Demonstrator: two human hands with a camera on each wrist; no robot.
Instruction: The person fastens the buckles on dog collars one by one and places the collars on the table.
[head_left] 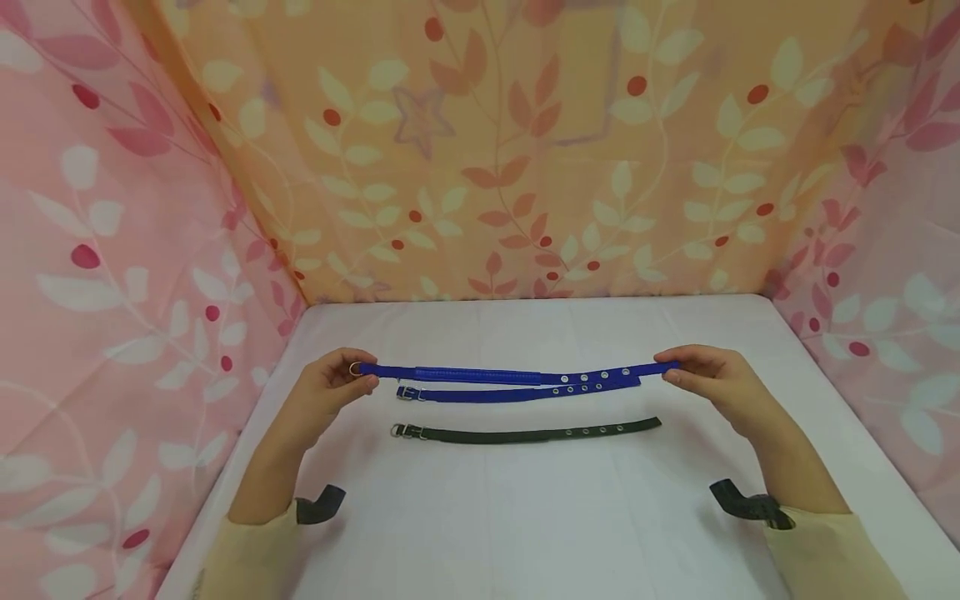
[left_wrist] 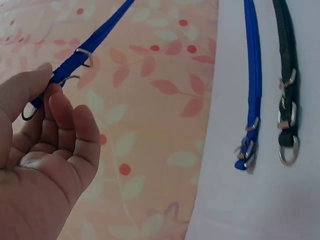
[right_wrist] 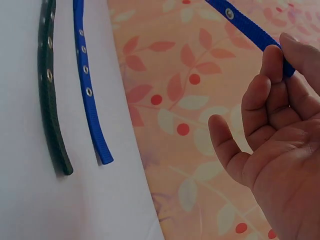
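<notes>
The left hand (head_left: 330,390) pinches the buckle end of a blue collar (head_left: 517,374) between thumb and forefinger; in the left wrist view the fingertips (left_wrist: 60,107) close on the strap just above its metal D-ring (left_wrist: 28,114), the other fingers loosely curled below. The right hand (head_left: 712,379) pinches the collar's holed tip in the same way, thumb against forefinger, with the remaining fingers (right_wrist: 225,145) relaxed and half spread in the right wrist view.

Both hands sit at mid-height of the head view, left of centre and right of centre, palms turned inward toward each other, forearms in pale yellow sleeves (head_left: 247,550) running down to the lower corners of the frame. A dark wrist mount (head_left: 318,504) shows on each arm.

The held collar stretches nearly straight and level between the two pinches, lifted above the white table (head_left: 525,525). Just below it in the frame a second blue collar (head_left: 517,390) lies flat on the table, its buckle toward the left. Lower still, apart from it and roughly parallel, lies a dark green collar (head_left: 525,432), buckle also at the left, eyelets near its right end.

A floral curtain (head_left: 487,150), orange behind and pink at the sides, encloses the table.
</notes>
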